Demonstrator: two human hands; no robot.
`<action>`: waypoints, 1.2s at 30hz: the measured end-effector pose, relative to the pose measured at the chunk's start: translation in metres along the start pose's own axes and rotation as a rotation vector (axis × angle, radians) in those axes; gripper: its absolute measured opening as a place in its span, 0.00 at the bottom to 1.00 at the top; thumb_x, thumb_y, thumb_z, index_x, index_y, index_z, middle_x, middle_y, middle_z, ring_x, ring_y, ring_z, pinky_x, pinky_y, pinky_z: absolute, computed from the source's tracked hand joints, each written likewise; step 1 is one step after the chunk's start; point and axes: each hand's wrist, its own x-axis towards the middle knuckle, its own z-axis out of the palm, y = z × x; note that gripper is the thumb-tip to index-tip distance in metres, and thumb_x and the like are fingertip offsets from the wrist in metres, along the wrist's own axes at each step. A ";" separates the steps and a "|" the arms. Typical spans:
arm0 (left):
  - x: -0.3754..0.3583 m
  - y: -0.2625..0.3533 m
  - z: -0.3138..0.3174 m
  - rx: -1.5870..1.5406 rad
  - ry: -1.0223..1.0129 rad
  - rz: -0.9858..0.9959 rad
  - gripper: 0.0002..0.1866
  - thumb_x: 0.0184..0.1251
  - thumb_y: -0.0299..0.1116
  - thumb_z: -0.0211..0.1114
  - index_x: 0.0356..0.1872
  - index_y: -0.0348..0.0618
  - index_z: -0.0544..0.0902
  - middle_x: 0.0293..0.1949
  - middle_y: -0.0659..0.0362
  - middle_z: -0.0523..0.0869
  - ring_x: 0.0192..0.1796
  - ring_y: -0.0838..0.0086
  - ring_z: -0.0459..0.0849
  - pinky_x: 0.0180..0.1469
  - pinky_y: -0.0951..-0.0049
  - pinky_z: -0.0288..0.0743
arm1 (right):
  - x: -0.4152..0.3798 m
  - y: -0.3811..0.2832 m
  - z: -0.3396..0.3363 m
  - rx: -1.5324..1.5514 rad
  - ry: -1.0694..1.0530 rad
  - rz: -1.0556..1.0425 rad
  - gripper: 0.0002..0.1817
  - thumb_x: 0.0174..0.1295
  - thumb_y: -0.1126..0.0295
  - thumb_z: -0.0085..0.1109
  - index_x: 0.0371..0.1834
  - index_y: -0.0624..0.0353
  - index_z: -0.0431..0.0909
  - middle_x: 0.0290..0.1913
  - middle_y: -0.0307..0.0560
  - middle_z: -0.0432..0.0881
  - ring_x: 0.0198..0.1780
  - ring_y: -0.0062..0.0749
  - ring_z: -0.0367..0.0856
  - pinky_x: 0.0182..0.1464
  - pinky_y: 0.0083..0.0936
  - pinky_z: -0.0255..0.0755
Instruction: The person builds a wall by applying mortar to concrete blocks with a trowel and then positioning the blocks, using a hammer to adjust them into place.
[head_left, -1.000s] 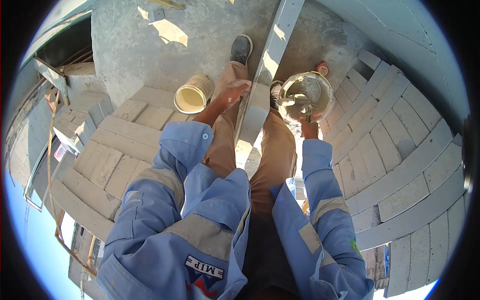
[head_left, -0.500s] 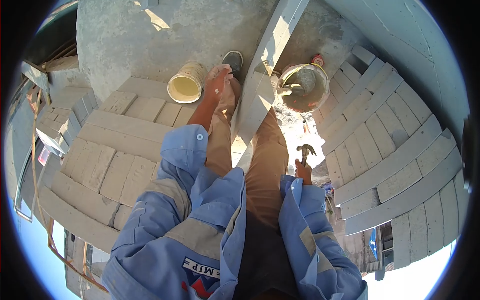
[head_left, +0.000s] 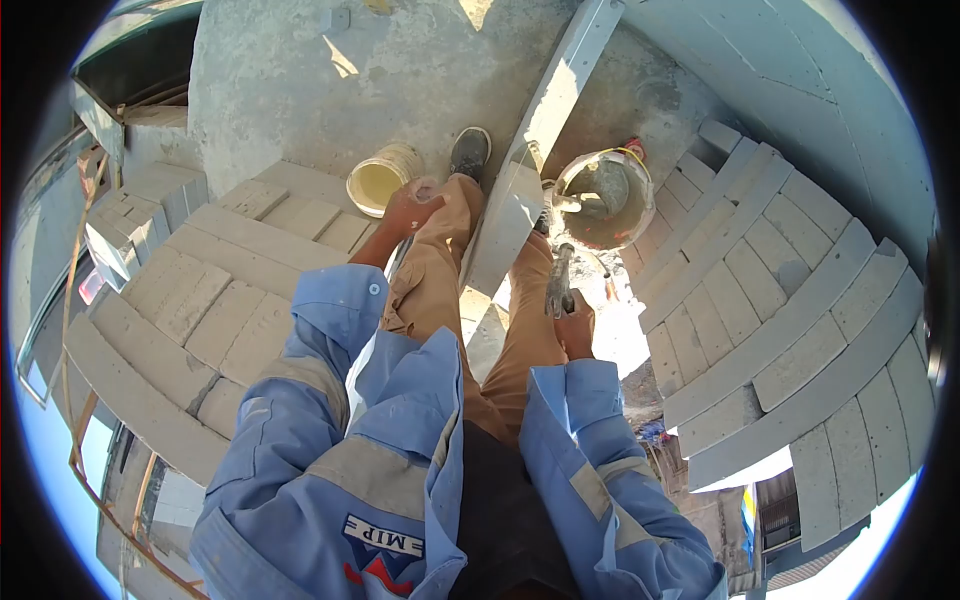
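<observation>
My right hand (head_left: 574, 328) is closed around a hammer (head_left: 561, 283), beside my right thigh. The hammer's metal head points up toward the mortar bucket. My left hand (head_left: 414, 204) rests at my left knee, just right of the cream bucket (head_left: 384, 180); its fingers are bent and it is unclear whether anything is in them. A grey bucket with a yellow handle (head_left: 632, 222) holds grey material and a tool (head_left: 567, 203). Between my legs a long grey beam (head_left: 510, 215) slants upward.
Stacked grey blocks stand on the left (head_left: 215, 315) and right (head_left: 745, 280). A shoe (head_left: 470, 153) is on the concrete floor (head_left: 270, 90). A grey wall (head_left: 800, 90) rises at upper right. Thin poles cross the far left.
The hammer and my right hand have moved left, closer to my thigh, and the hammer has turned. My left hand has shifted slightly left and down over the knee. The view has shifted too.
</observation>
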 end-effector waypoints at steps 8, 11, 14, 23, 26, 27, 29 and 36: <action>-0.055 -0.020 0.127 -0.213 -0.265 -0.116 0.49 0.44 0.49 0.81 0.65 0.30 0.71 0.50 0.43 0.86 0.51 0.59 0.86 0.53 0.67 0.79 | 0.024 -0.017 0.007 0.032 -0.101 -0.336 0.11 0.55 0.65 0.68 0.37 0.58 0.80 0.29 0.55 0.83 0.33 0.51 0.84 0.32 0.40 0.74; -0.052 -0.026 0.126 -0.380 -0.325 -0.127 0.47 0.45 0.44 0.81 0.65 0.29 0.71 0.48 0.46 0.87 0.48 0.65 0.87 0.49 0.69 0.80 | 0.026 -0.022 0.017 0.148 -0.059 -0.738 0.09 0.55 0.67 0.68 0.31 0.59 0.78 0.26 0.54 0.79 0.28 0.52 0.81 0.30 0.40 0.72; -0.048 -0.034 0.127 -0.311 -0.288 -0.101 0.45 0.46 0.43 0.80 0.64 0.30 0.72 0.47 0.46 0.87 0.47 0.68 0.87 0.48 0.71 0.80 | 0.044 -0.022 0.035 0.000 -0.125 -0.645 0.09 0.58 0.66 0.64 0.28 0.58 0.76 0.27 0.55 0.79 0.29 0.55 0.79 0.30 0.43 0.72; -0.049 -0.029 0.124 -0.191 -0.278 -0.142 0.51 0.37 0.49 0.82 0.63 0.27 0.74 0.49 0.42 0.86 0.48 0.61 0.87 0.51 0.66 0.79 | 0.034 -0.063 0.019 0.202 0.010 -0.271 0.18 0.64 0.57 0.63 0.44 0.62 0.76 0.35 0.58 0.82 0.38 0.51 0.83 0.43 0.39 0.74; -0.050 -0.040 0.131 -0.263 -0.252 -0.107 0.53 0.35 0.53 0.82 0.62 0.27 0.74 0.50 0.40 0.85 0.51 0.59 0.86 0.54 0.65 0.78 | 0.067 -0.098 -0.015 0.049 0.154 -0.283 0.25 0.71 0.52 0.53 0.57 0.64 0.71 0.38 0.59 0.83 0.40 0.50 0.84 0.46 0.39 0.74; -0.048 -0.042 0.132 -0.238 -0.225 -0.075 0.53 0.35 0.55 0.82 0.62 0.27 0.74 0.51 0.39 0.85 0.52 0.58 0.86 0.55 0.64 0.77 | 0.090 -0.108 -0.023 -0.105 0.255 -0.325 0.28 0.72 0.49 0.47 0.57 0.65 0.72 0.39 0.62 0.83 0.42 0.57 0.83 0.49 0.45 0.73; -0.050 -0.044 0.136 -0.218 -0.203 -0.042 0.54 0.34 0.56 0.82 0.62 0.27 0.74 0.51 0.38 0.85 0.53 0.57 0.85 0.56 0.64 0.77 | 0.149 -0.123 -0.038 -0.029 0.032 -0.033 0.30 0.72 0.48 0.45 0.54 0.69 0.75 0.44 0.69 0.82 0.47 0.67 0.80 0.51 0.49 0.72; -0.052 -0.040 0.134 -0.214 -0.172 -0.071 0.55 0.34 0.57 0.82 0.62 0.28 0.74 0.53 0.39 0.84 0.55 0.55 0.85 0.57 0.64 0.76 | 0.222 -0.159 -0.005 -0.472 -0.409 -0.009 0.23 0.73 0.56 0.46 0.49 0.68 0.79 0.44 0.66 0.83 0.45 0.59 0.84 0.42 0.44 0.80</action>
